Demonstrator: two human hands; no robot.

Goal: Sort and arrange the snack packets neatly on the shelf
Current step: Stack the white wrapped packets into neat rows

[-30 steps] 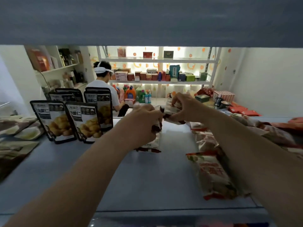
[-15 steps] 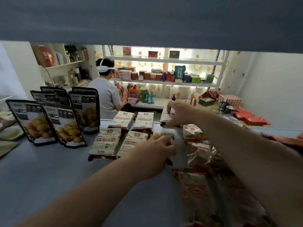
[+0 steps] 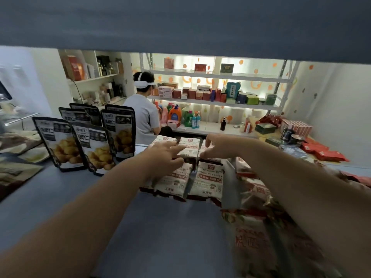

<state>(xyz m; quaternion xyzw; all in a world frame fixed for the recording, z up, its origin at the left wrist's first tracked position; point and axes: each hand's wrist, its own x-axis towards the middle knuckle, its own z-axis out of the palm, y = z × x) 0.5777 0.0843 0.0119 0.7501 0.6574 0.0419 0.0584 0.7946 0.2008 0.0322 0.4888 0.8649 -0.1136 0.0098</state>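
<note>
The left hand [image 3: 164, 155] and right hand [image 3: 219, 147] reach over the far white packets [image 3: 189, 146]; fingers spread apart, gripping nothing. Black pouches [image 3: 60, 145] stand upright at left.

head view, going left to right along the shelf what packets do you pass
brown packets lying flat → black pouches standing upright → white packets lying flat in rows → red flowered packets in a loose pile
</note>
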